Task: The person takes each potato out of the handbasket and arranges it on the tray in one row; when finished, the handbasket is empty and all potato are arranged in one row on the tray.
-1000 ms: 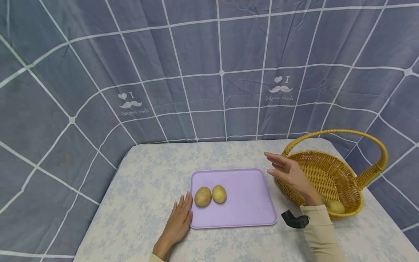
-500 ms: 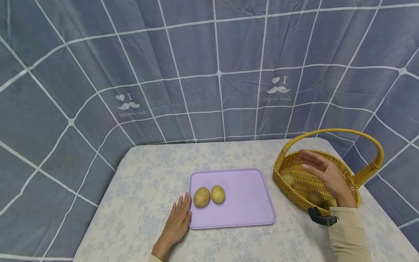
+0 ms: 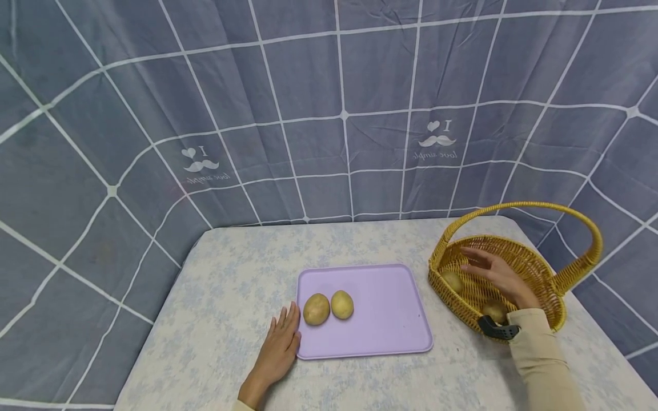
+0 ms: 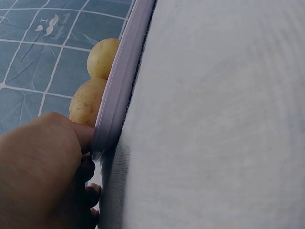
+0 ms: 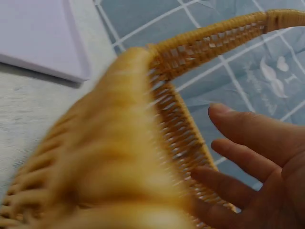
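- Grey-blue checked cloth backdrop (image 3: 329,114) hangs behind and to both sides of the work area.
- Table under a pale floral tablecloth (image 3: 231,285) carries everything below.
- Yellow woven wicker basket with an arched handle (image 3: 562,285) stands at the table's right end, well apart from the tray. Two brown potatoes show inside: one by the left wall (image 3: 452,281), one nearer the front (image 3: 494,310), partly hidden by the wrist.
- Lilac rectangular plastic tray (image 3: 385,319) lies flat at centre.
- Right hand (image 3: 496,275), in a beige sleeve, is inside the basket above the potatoes, fingers spread and straight, gripping nothing. Whether it touches a potato cannot be told.
- Left hand (image 3: 280,345) lies flat on the cloth, fingers extended, fingertips against the tray's left rim; it holds nothing. Left wrist view confirms contact with the rim (image 4: 119,81).
- Two yellow-brown potatoes sit on the tray's left part, just beside each other: left one (image 3: 316,309), right one (image 3: 342,304).
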### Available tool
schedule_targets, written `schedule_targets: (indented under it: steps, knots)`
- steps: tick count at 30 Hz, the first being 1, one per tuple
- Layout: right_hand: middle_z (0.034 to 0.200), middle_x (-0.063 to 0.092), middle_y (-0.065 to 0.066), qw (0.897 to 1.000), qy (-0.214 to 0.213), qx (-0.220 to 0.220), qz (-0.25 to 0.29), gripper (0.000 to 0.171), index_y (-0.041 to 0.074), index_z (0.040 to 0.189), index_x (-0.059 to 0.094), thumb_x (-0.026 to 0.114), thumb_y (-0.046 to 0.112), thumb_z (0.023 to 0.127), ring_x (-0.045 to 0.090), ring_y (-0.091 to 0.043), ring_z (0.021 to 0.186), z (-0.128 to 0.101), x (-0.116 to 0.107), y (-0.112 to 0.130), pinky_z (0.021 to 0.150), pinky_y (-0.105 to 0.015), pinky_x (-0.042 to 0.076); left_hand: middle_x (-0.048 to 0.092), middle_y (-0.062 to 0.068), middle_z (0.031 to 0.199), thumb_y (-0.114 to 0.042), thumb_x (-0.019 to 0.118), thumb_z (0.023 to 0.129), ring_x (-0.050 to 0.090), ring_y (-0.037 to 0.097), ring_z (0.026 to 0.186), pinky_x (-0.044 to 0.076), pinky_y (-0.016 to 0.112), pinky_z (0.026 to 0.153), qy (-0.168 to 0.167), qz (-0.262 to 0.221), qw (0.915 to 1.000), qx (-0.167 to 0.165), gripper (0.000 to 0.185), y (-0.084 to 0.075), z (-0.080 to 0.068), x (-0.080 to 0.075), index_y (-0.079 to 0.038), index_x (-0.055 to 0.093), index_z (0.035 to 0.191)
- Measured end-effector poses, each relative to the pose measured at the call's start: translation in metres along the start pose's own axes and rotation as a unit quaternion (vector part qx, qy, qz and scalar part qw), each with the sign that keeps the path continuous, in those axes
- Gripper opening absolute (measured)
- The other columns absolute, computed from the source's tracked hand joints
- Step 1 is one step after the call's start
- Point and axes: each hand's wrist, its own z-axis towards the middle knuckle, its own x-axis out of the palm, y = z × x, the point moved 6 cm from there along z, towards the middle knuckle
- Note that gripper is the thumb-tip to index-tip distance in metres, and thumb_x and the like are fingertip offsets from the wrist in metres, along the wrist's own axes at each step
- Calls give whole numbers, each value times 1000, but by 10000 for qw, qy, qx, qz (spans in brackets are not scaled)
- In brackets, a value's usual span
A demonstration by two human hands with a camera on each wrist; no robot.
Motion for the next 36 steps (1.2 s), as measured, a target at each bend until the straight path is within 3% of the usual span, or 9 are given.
schedule_targets:
  steps: [2,5,11,19,27,30,36]
  knots:
    - [133,38,-23,9997,77,-30,-236,58,1,134,35,57,27,86,40,-37,116,1,4,-4,81,-16,40,17,8,146,-18,39,94,13,31,133,6,51,105,12,-18,10000,-10,49,0,0,0,-3,25,138]
    - [131,41,-23,9985,139,-33,-526,59,0,132,37,58,29,85,39,-40,117,3,9,-7,87,-28,41,17,8,146,-18,39,94,13,30,134,6,51,105,7,-39,10000,-20,49,0,0,0,-3,25,138]
    - [132,37,-26,9988,465,132,11,63,-1,134,33,60,26,84,35,-42,120,7,21,-10,95,-53,32,19,11,145,-18,39,94,14,33,133,7,52,105,-78,4,9999,73,48,0,0,0,-2,25,138]
    - [135,32,-28,9951,921,231,265,61,-4,134,32,60,18,84,30,-44,122,8,35,-13,94,-50,35,17,9,146,-18,39,95,13,31,133,6,51,105,5,-38,10000,-4,48,1,0,0,-3,24,138]
    - [122,45,-30,9946,1021,88,-168,56,-8,129,37,61,12,82,50,-31,101,9,38,-15,75,-24,46,16,9,146,-18,39,95,12,31,134,5,51,105,24,-43,10000,-24,49,1,0,0,-2,24,138]
    - [117,49,-28,9942,1051,133,-176,55,-8,129,38,60,11,82,52,-23,93,10,37,-15,71,-24,47,15,8,147,-18,38,95,11,30,134,4,51,106,53,-60,10000,-57,49,2,0,0,-3,23,139]
    - [116,51,-24,9934,1046,455,76,54,-5,129,39,61,12,82,52,-23,94,9,37,-17,74,-28,47,14,7,147,-19,38,95,9,28,135,3,50,106,138,-91,9998,-112,49,0,1,1,-4,21,139]
